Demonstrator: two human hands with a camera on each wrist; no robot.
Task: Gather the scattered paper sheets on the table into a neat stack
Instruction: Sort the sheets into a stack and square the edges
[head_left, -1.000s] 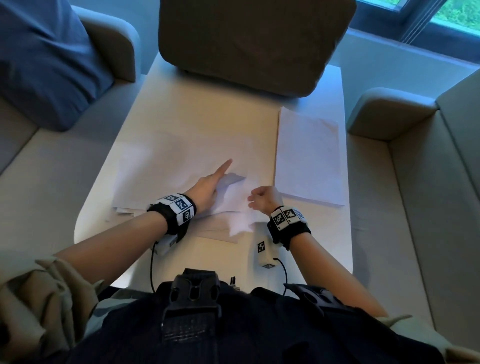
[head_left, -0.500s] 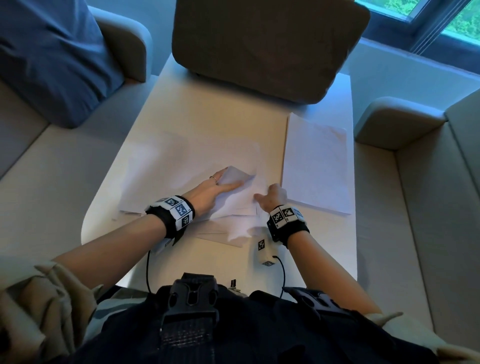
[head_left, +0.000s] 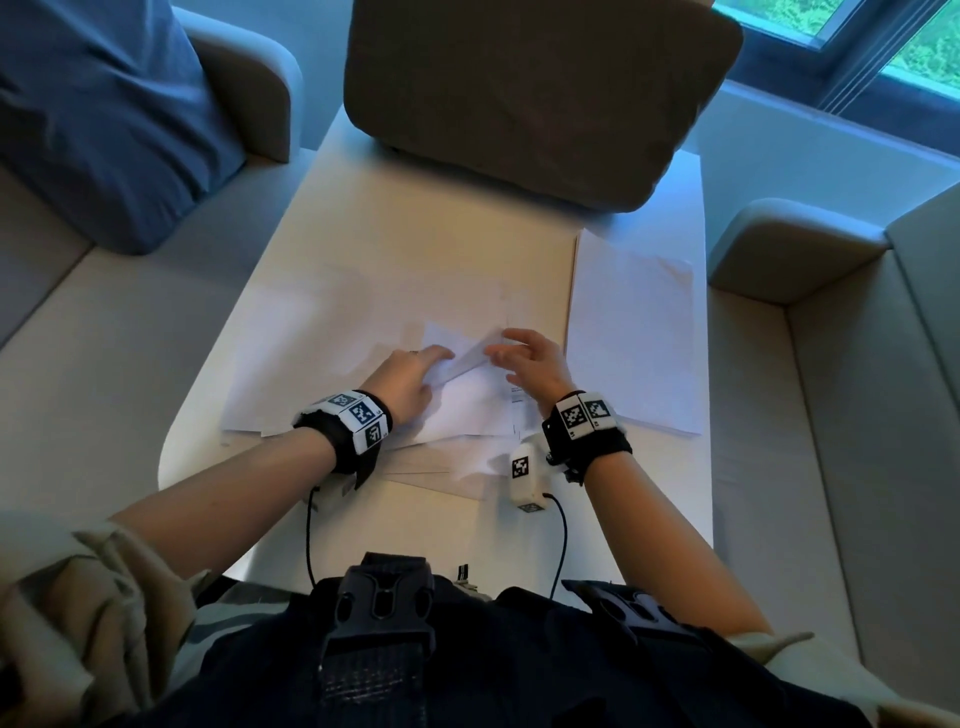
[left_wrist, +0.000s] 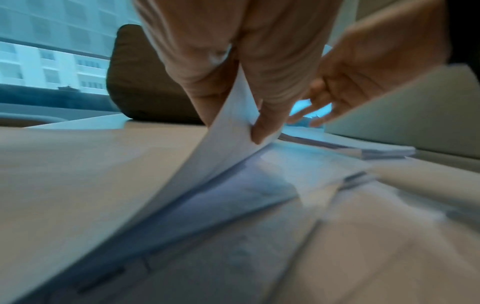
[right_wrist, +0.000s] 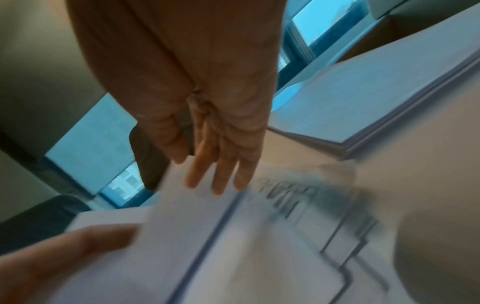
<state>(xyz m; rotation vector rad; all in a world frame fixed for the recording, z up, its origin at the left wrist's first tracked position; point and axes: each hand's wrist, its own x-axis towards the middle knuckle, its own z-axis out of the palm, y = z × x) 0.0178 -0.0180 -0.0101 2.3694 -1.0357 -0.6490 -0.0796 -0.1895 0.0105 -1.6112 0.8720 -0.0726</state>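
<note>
Several white paper sheets (head_left: 332, 358) lie scattered and overlapping on the pale table (head_left: 415, 249). A neat stack of paper (head_left: 634, 338) sits at the table's right side. My left hand (head_left: 439, 364) pinches the corner of one sheet (left_wrist: 228, 127) between thumb and fingers and holds that corner raised off the pile. My right hand (head_left: 498, 351) hovers just right of it, and its straight fingers (right_wrist: 221, 164) reach the raised sheet's edge. A printed sheet (right_wrist: 298, 216) lies under the right hand.
A brown cushion (head_left: 540, 93) rests on the table's far end. A blue cushion (head_left: 98, 114) lies on the left sofa, and a sofa armrest (head_left: 789, 249) stands right of the stack. A small white cabled device (head_left: 524, 473) hangs by my right wrist.
My left hand has gone from pressing flat to pinching and lifting a sheet's corner. My right hand has moved forward and uncurled its fingers toward that sheet.
</note>
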